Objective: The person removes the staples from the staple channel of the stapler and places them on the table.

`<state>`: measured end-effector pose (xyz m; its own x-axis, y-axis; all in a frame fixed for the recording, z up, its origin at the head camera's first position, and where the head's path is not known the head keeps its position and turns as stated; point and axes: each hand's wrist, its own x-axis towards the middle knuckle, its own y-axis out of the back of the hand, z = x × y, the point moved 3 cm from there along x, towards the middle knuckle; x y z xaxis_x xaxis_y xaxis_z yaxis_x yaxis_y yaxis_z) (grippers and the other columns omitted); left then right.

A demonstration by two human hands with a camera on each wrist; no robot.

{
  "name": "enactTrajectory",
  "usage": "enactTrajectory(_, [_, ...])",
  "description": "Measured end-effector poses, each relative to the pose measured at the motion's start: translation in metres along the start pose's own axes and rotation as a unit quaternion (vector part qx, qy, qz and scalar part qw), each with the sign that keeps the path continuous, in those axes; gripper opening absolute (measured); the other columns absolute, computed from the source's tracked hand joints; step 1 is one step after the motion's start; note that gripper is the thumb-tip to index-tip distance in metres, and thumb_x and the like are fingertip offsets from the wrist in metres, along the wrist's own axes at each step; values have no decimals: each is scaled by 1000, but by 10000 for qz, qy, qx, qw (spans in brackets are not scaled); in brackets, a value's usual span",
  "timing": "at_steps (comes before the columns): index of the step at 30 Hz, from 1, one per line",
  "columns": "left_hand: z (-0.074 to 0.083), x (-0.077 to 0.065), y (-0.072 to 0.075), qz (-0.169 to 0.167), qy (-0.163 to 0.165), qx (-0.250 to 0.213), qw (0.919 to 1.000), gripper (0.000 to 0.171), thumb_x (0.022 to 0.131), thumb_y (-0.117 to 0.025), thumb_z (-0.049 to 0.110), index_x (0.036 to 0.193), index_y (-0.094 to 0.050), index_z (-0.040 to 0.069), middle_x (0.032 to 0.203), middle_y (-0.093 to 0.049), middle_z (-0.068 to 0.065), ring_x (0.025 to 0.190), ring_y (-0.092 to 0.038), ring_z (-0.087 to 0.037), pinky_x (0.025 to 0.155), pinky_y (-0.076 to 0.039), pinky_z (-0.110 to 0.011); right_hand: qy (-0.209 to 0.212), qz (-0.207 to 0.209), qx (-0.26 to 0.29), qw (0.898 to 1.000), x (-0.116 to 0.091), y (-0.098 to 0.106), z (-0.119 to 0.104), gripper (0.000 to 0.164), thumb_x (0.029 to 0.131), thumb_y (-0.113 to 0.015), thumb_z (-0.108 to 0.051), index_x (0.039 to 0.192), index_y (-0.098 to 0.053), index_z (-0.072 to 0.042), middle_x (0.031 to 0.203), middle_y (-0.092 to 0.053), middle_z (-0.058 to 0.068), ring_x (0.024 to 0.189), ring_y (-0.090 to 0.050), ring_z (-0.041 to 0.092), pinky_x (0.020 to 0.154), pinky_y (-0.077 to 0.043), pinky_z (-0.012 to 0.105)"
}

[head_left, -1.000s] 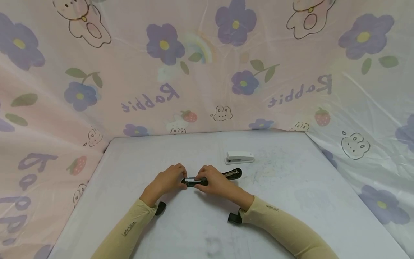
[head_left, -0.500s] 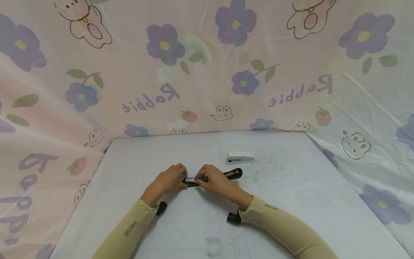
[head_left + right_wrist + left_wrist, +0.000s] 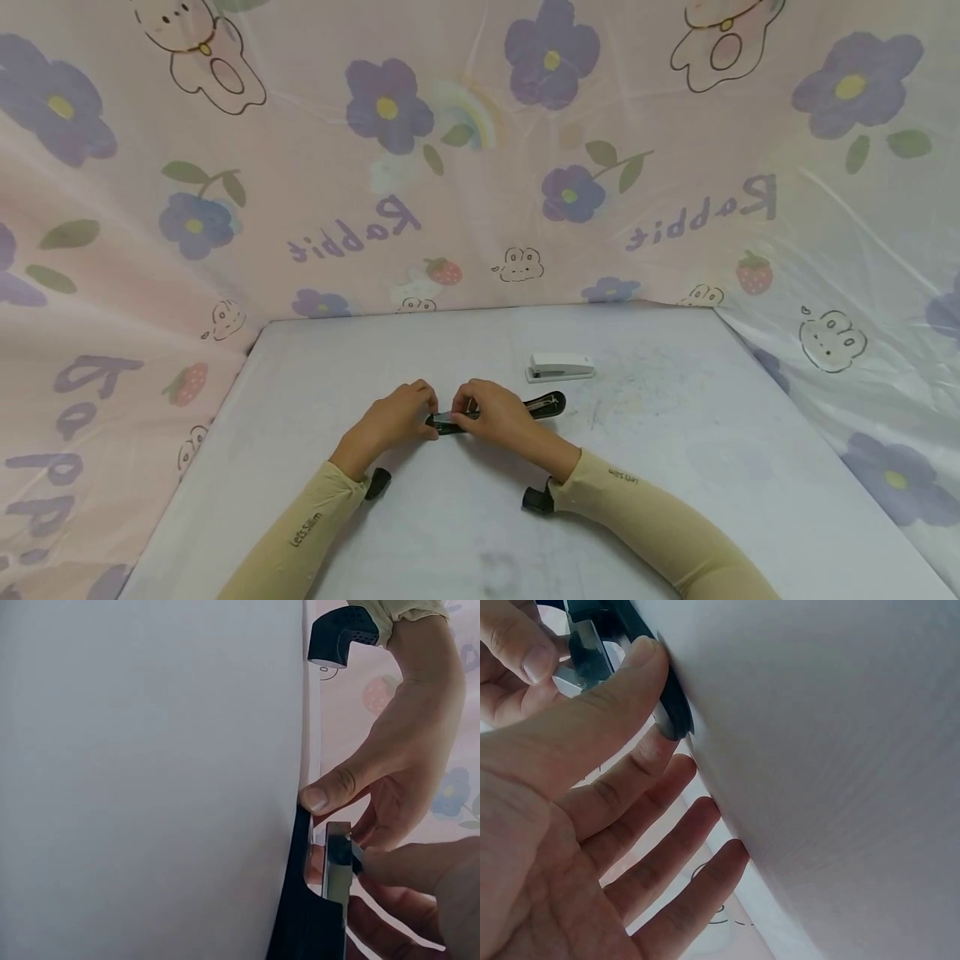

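Note:
A black stapler [image 3: 551, 404] lies unfolded and lengthwise across the table, its jaws spread apart. My left hand [image 3: 390, 421] pinches its left tip between thumb and index finger; the other fingers [image 3: 679, 900] extend toward the tabletop in the left wrist view. My right hand [image 3: 498, 417] is bent over the stapler's middle. In the right wrist view its thumb and fingertips pinch a small silvery strip [image 3: 356, 856] against the metal channel [image 3: 337, 877]. Whether that strip is staples or part of the stapler, I cannot tell. The right hand hides the stapler's middle.
A white stapler [image 3: 561, 367] stands behind the black one on the white table [image 3: 420, 533]. A patterned curtain [image 3: 465, 192] hangs along the back and sides. Black wrist cameras [image 3: 537, 500] stick out below both sleeves.
My right hand's thumb and fingers have drawn closer together over the stapler's middle and shifted slightly left. The left hand keeps its pinch on the tip. The whole view has shifted slightly.

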<state>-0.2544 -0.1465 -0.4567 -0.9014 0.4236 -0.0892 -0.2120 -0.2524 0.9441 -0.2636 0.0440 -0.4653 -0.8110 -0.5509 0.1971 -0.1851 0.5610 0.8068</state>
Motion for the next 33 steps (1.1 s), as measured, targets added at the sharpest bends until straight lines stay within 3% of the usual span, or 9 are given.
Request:
enactTrajectory(10, [-1,-1,-1,21,-6,-67,10000,34,88,-91,27,108,-66,15,125,-63,-4,114,-63,-30,78,-58,-54,234,-19,-156,9996,3,1,-4,14,97,-83,-27,95,-70,-22,92,-68,-9,80,-61,6,67,-50,25])
enactTrajectory(17, [3,0,1,28,-11,-72,10000,35,88,-91,27,109,-67,14,124,-63,-4,114,-63,-30,78,-58,-56,179,2,-218,9996,5,1,-7,21,98,-82,-27,111,-71,-14,93,-70,-6,82,-64,11,69,-51,26])
enactTrajectory(20, [3,0,2,28,-6,-34,10000,36,88,-92,27,109,-66,13,123,-63,-4,113,-63,-30,78,-58,-55,232,-34,-225,9995,5,3,-9,17,98,-82,-27,109,-76,-15,95,-70,-5,87,-67,14,73,-53,27])
enactTrajectory(33, [0,-1,1,13,56,7,10000,35,89,-91,28,110,-67,14,125,-62,-4,115,-62,-29,82,-58,-56,365,-87,192,9991,-4,17,-7,12,100,-80,-19,109,-76,-12,97,-69,-5,88,-65,11,78,-55,28])
